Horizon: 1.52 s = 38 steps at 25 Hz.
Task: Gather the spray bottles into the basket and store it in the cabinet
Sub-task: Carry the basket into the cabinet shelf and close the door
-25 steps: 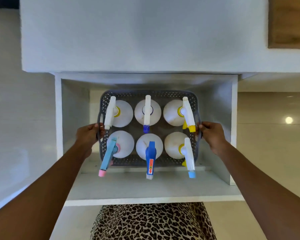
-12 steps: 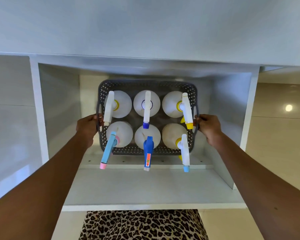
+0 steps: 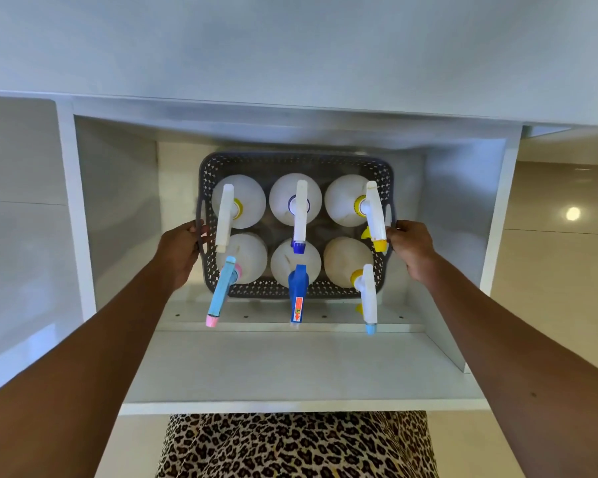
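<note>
Head cam looks down into the open white cabinet (image 3: 290,370) under the counter (image 3: 290,46), so that box fills most of the shot. The dark grey perforated basket (image 3: 296,159) is inside it, pushed toward the back half of the compartment, with bare shelf floor between it and the front edge. I honestly can't tell if its bottom is touching the floor or hanging just above it.

All six spray bottles (image 3: 239,201) are loaded in two rows of three, upright, triggers pointing back at the person. The front row's nozzles stick out over the near rim.

The basket's long axis runs left to right across the opening, and it sits right between the hands. The left hand (image 3: 180,251) is on the left short end and the right hand (image 3: 411,251) on the right one, both about equally close. The fingers (image 3: 198,232) on the left are curled around that side handle, and the right ones look hooked on theirs too.

My guess is what's left is setting it down level, letting go and pulling both arms straight back. Leopard-print clothing (image 3: 297,443) shows at the bottom.
</note>
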Motion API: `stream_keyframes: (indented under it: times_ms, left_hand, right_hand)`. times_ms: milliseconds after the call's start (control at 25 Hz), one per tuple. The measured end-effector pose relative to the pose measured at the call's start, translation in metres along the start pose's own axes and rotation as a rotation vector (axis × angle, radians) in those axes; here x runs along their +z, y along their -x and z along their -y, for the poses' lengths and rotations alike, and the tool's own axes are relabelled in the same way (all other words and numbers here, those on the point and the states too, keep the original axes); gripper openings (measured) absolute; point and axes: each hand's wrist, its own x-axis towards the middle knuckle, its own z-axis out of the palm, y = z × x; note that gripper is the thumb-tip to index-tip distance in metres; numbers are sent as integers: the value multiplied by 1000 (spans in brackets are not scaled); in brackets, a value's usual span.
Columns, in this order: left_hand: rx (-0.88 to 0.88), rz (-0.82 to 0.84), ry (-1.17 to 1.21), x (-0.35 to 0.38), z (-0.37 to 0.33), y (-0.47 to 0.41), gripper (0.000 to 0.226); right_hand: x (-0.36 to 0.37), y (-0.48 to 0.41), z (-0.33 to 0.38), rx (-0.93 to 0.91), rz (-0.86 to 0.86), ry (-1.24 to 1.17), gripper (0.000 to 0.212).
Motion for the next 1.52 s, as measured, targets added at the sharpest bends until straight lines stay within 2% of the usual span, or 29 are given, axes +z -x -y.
stream_keyframes:
  times_ms: [200,360,440,520,600,680,800,880,1120,1280,1400,1520]
  left_hand:
    - [-47,-44,149,-18,6,23,37]
    - [-60,-55,100,-18,28,64,37]
    - [104,-104,-194,-18,44,93,35]
    - [396,-169,-551,-22,65,124,29]
    - [614,-131,-684,-26,93,152,29]
    - [729,-72,-754,-32,123,172,38]
    - [886,-40,-966,-42,167,192,50]
    - [948,-17,-1100,-49,192,199,54]
    - [970,-53,-1377,-46,222,194,69]
    - [804,-51,-1453,-40,225,194,95]
    - [788,-11,-1470,-40,215,196,100]
    - [785,45,-1455,-40,192,199,103]
  right_hand:
    - [-7,19,-8,6,-16,-39,12]
    - [-4,51,-23,69,-145,-129,36]
    - [-1,80,-32,7,-214,-237,37]
    - [6,114,-45,-117,-242,-284,38]
    - [17,153,-65,-298,-232,-239,40]
    - [29,194,-87,-480,-219,-93,46]
    - [46,241,-124,-711,-206,263,61]
    - [57,257,-146,-806,-205,481,63]
    - [77,262,-181,-813,-91,783,75]
    - [80,265,-179,-790,-71,788,87]
    - [76,265,-169,-764,-42,790,98]
    - [69,261,-154,-768,-2,814,100]
